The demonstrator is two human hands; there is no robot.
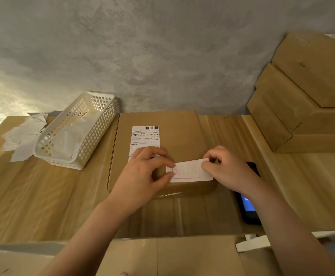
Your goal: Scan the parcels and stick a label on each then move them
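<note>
A cardboard-covered bench (pixel 33 196) fills the lower frame, with stacked cardboard boxes (pixel 306 92) at the upper right and a white perforated basket (pixel 77 130) of label backings at centre left, loose paper scraps (pixel 23 136) beside it. At centre lies the flat brown parcel (pixel 162 124), already bearing a printed shipping label (pixel 145 137) with a barcode. Over its near right corner, both hands hold a small white label (pixel 189 170) with red outlines. The step in hand appears to be the labelling: the sticker is being peeled or lined up, and whether it touches the cardboard cannot be told. The next move likely calls for laying it flat and pressing it down before shifting the parcel away. The left hand (pixel 142 174) pinches the label's left end, fingers curled; the right hand (pixel 226 168) pinches its right end likewise. A dark handheld scanner (pixel 248 206), screen lit blue, lies at right beneath the right forearm.
</note>
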